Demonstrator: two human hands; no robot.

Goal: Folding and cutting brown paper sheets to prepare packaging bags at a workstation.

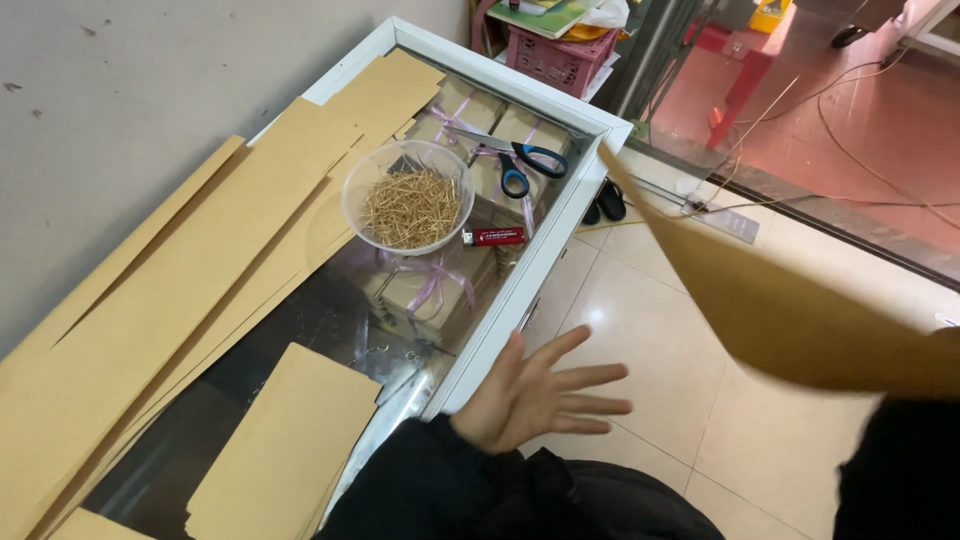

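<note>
The left hand (pixel 535 395) hangs over the floor just beside the glass counter (pixel 520 275), fingers (pixel 590 377) spread wide and holding nothing. A brown sheet (pixel 790 300) slants in the air at right; the right hand is hidden, so its grip cannot be told. On the counter lie more sheets (pixel 200 260), a bowl (pixel 408 195), scissors (pixel 520 165) and a red lighter (pixel 497 236).

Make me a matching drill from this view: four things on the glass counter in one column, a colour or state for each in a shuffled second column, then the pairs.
1. scissors
2. clear bowl
3. lighter
4. left hand

a. red, lying flat
b. open, fingers spread, holding nothing
c. blue handles
d. filled with thin golden sticks

Pairs: 1-c, 2-d, 3-a, 4-b
</note>
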